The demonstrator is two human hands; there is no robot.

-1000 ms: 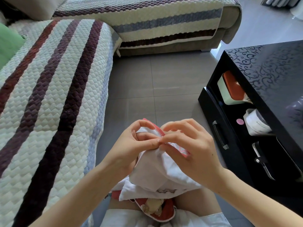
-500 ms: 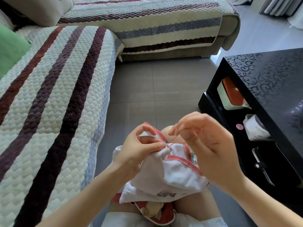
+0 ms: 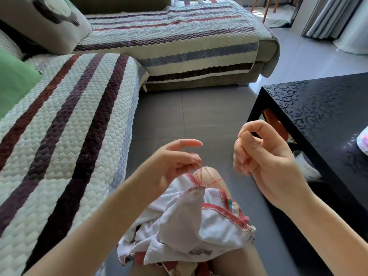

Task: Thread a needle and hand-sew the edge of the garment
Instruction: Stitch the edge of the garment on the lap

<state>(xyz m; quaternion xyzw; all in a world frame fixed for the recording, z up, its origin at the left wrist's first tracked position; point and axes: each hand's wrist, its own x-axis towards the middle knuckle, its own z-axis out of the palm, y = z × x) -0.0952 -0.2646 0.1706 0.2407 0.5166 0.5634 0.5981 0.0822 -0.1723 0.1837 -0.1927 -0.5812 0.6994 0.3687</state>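
Observation:
A white garment (image 3: 191, 226) with a red stitched edge lies on my lap, one corner pulled up to a peak. Thin red thread (image 3: 201, 176) runs in several strands from that peak up to my left hand (image 3: 175, 162), which pinches the strands between thumb and middle finger, index finger pointing right. Another strand leads right toward my right hand (image 3: 258, 154), raised above the knee with curled fingers pinching the thread's end. The needle is too small to make out.
A quilted striped sofa (image 3: 65, 126) fills the left and back, with a green cushion (image 3: 14, 80) on it. A glossy black table (image 3: 322, 112) stands at the right, with a shelf of small items below it. Grey floor tiles lie between.
My right hand has pulled away from the garment, up and to the right, drawing the red thread out. My left hand let go of the cloth edge and now holds the thread strands.

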